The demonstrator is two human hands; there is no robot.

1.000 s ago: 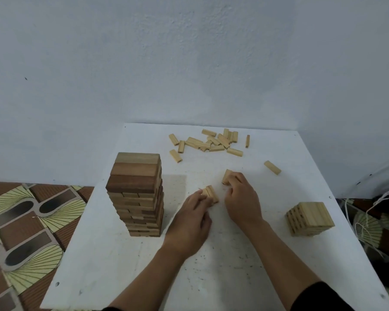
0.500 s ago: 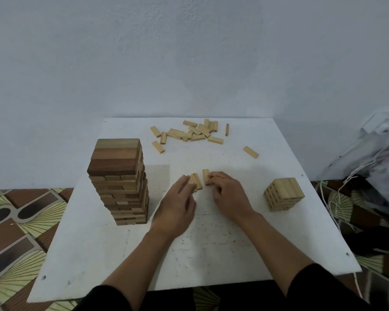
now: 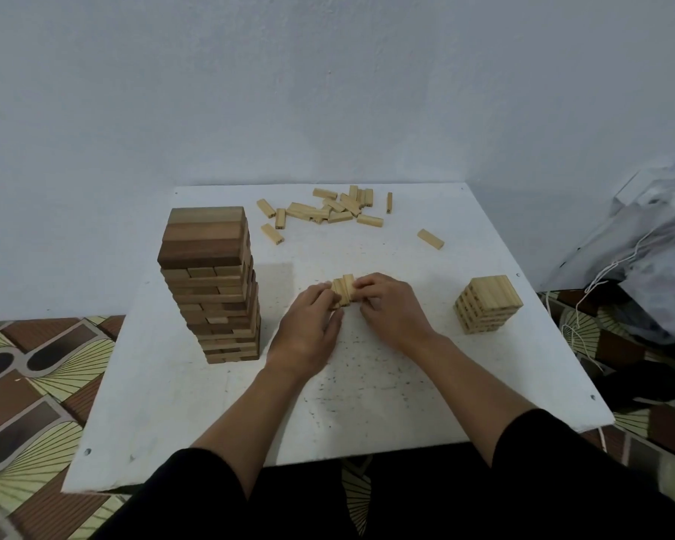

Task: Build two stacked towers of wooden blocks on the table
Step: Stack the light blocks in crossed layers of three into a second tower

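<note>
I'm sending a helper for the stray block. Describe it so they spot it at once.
Start at the white table. Near its far edge lies a pile of blocks; the stray block lies alone to the pile's right, touching nothing.

Tall tower [image 3: 211, 282] crowds left (short stack [image 3: 488, 304] right)

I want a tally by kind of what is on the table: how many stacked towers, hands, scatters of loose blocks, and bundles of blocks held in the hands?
Stacked towers: 2 (tall tower, short tower)
Hands: 2 (left hand, right hand)
Scatters: 1 (loose-block scatter, far edge)
Bundles: 1 (block bundle, held by both hands)
Total: 6
</note>
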